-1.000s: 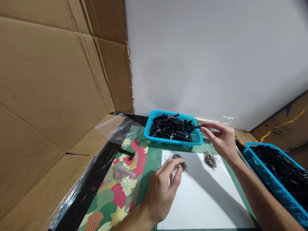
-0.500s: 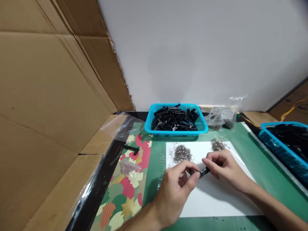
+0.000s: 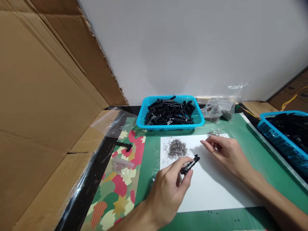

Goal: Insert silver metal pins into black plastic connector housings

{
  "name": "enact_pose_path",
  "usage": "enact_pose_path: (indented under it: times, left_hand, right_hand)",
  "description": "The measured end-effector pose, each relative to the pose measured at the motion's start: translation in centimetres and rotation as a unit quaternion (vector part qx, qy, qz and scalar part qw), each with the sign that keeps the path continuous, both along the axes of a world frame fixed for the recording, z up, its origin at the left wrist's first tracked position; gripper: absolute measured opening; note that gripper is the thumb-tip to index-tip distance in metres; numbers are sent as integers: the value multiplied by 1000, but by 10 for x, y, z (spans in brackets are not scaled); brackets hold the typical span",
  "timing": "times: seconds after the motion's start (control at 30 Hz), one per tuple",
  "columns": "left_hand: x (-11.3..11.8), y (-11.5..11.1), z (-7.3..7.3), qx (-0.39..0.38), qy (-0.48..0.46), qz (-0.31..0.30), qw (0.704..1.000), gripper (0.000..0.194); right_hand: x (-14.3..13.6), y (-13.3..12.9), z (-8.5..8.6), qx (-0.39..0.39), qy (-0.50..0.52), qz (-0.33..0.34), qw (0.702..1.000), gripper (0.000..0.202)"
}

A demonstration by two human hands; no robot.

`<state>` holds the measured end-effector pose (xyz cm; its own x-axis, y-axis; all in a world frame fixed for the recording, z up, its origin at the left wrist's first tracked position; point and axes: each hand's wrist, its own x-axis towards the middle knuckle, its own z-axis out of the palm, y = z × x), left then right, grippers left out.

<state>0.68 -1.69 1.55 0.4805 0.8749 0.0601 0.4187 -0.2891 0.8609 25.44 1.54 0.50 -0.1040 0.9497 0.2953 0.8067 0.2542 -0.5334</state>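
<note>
My left hand [image 3: 169, 189] pinches a small black plastic part [image 3: 190, 165] between thumb and fingers. The part is slender, tilted up to the right, with a shiny strip along it. My right hand [image 3: 223, 154] is apart from it, over the right side of a white sheet [image 3: 204, 195]. Its thumb and forefinger are pressed together; whatever they pinch is too small to make out. A pile of tiny metal pieces [image 3: 177, 149] lies on the sheet beyond my left hand. Just behind my right fingers is another pile of metal pieces [image 3: 214, 132], partly hidden.
A blue basket [image 3: 170, 127] full of black plastic parts stands at the back; a second blue basket [image 3: 267, 128] is at right. Clear bags [image 3: 216, 112] sit behind the sheet. A loose black part [image 3: 124, 145] lies on patterned paper [image 3: 120, 189] beside a cardboard wall [image 3: 48, 80].
My right hand has let go of the black part and drawn away from it. My left hand keeps hold, the part now showing more fully. The view has shifted slightly.
</note>
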Motion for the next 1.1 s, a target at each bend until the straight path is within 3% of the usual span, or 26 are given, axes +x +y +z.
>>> enact_pose_path:
  times: [0.1, 0.23, 0.37, 0.87, 0.97, 1.1]
  left_hand:
    - [0, 3, 4, -52, -42, 13, 998, 19]
    - [-1, 6, 2, -133, -143, 81, 977, 24]
    - [-3, 8, -4, -156, -217, 132, 955, 25]
    - [1, 12, -7, -199, -199, 125, 952, 23]
    - [1, 12, -5, -202, -197, 131, 950, 23]
    - [0, 15, -4, -201, -201, 126, 950, 22]
  right_hand:
    - [-18, -3, -3, 0, -70, 19, 997, 16]
    - [-41, -6, -8, -9, -77, 9, 997, 15]
    - [-44, -5, -12, -38, -36, -5, 999, 12]
    - [-34, -2, -14, -96, -34, 7, 995, 13]
    - [-29, -4, -11, -122, 14, 12, 992, 11]
    - [-33, -10, 4, -142, 187, 48, 971, 21]
